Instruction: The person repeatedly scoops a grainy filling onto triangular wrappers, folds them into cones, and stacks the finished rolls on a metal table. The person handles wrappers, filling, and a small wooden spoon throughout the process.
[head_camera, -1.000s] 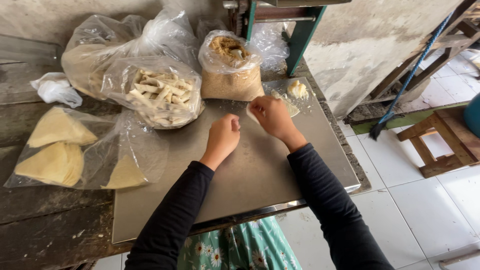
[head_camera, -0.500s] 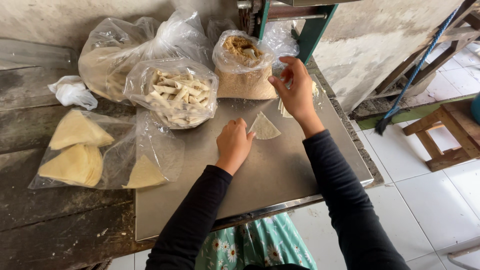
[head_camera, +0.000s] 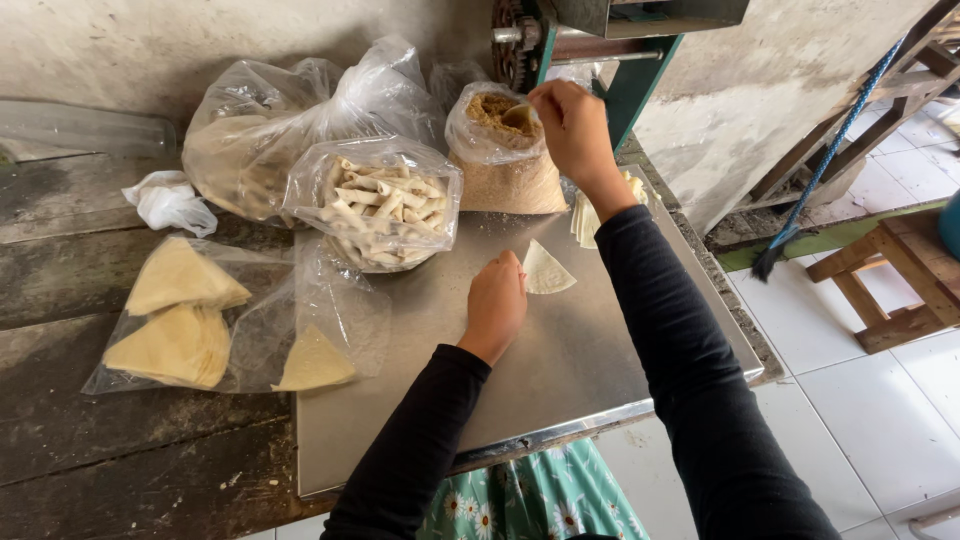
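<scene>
Left hand: the left hand (head_camera: 495, 305) rested on the metal tray (head_camera: 560, 370), fingers curled together, its fingertips touching the edge of a triangular pastry sheet (head_camera: 546, 270); whether it pinched the sheet or only pressed it could not be told.
Right hand: the right hand (head_camera: 572, 125) reached over the open mouth of a bag of brown filling (head_camera: 505, 150), fingers bunched and pointing down at the filling; what it pinched, if anything, was hidden by the fingers.
Pastry sheet: pale, thin, folded to a triangle, it lay flat near the middle of the tray, just right of the left hand.
Filling bag: clear plastic, it stood at the far edge of the tray, under a green machine frame (head_camera: 630, 70).
Stack of sheets: a small pile of pale sheets (head_camera: 590, 215) lay beside the filling bag, partly hidden by the right forearm.
Rolled pieces: a clear bag of pale rolled sticks (head_camera: 380, 205) sat left of the filling bag, with a larger clear bag (head_camera: 260, 140) behind it.
Folded wrappers: a flat plastic bag of yellow triangular wrappers (head_camera: 180, 315) lay on the dark wooden bench (head_camera: 120, 440), left of the tray.
Sleeves: both arms wore long black sleeves.
Floor: white tiles lay to the right, with a wooden stool (head_camera: 890, 285) and a broom (head_camera: 820, 170) against the wall.
</scene>
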